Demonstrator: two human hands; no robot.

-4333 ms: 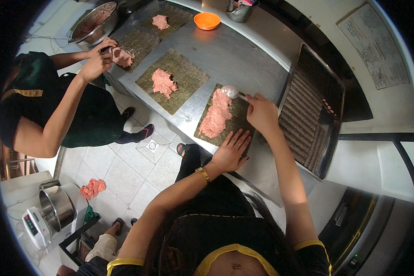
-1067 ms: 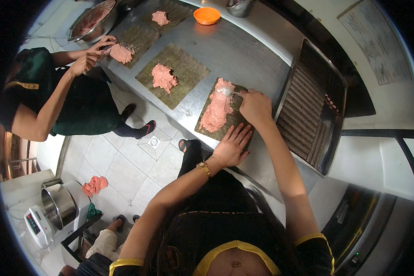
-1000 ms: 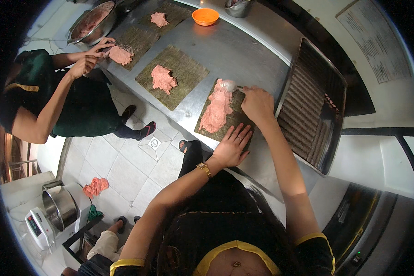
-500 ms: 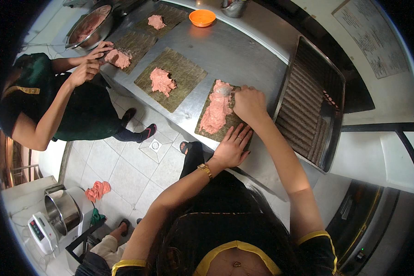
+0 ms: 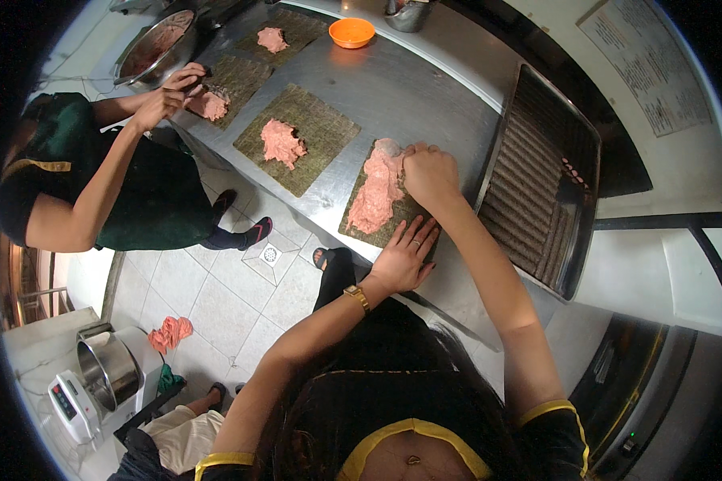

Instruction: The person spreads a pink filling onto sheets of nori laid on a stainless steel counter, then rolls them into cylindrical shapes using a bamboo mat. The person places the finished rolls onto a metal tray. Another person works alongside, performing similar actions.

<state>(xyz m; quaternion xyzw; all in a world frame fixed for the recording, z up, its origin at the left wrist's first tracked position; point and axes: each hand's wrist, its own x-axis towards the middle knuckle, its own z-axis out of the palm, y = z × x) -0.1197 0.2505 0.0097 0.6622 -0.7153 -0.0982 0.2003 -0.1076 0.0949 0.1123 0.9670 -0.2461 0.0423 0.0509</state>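
Apparently the right hand (image 5: 431, 175), gripping a spoon (image 5: 389, 147), is spreading paste (image 5: 375, 196); the flat, empty left hand (image 5: 403, 260) is bracing the sheet (image 5: 403, 210) for wider strokes.

Paper sheet (image 5: 648, 68) on pale wall (image 5: 686, 180)

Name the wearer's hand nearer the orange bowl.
Right. The right hand is below and rightward of the orange bowl in the picture; the left hand is also rightward but farther below.
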